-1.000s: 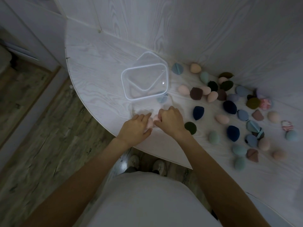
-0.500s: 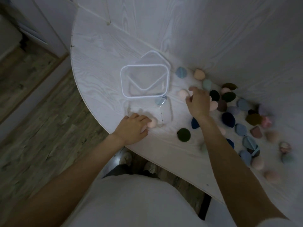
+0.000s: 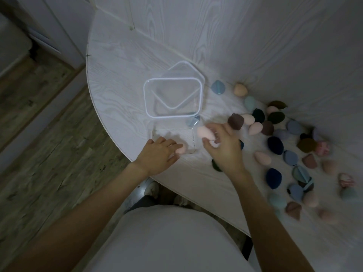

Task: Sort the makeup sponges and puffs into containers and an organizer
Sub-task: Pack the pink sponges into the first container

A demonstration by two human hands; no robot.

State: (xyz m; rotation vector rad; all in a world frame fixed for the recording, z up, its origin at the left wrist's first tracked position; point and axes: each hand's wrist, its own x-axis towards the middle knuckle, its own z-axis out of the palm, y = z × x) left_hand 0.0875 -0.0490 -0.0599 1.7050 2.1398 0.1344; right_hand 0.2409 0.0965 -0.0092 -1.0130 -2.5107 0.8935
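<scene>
Head view: the right hand (image 3: 222, 148) is pinching a pink sponge (image 3: 204, 132) above the table (image 3: 117, 61), beside a clear container (image 3: 173, 98). The left hand (image 3: 159, 156), fingers loosely spread, is resting against 1 pink sponge in a small clear box (image 3: 173, 141).

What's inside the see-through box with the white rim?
No sponges show inside the clear box. Through its bottom you see another clear piece lying crooked underneath it and the white table. A light blue sponge peeks out beside its near corner, partly hidden by the box.
</scene>
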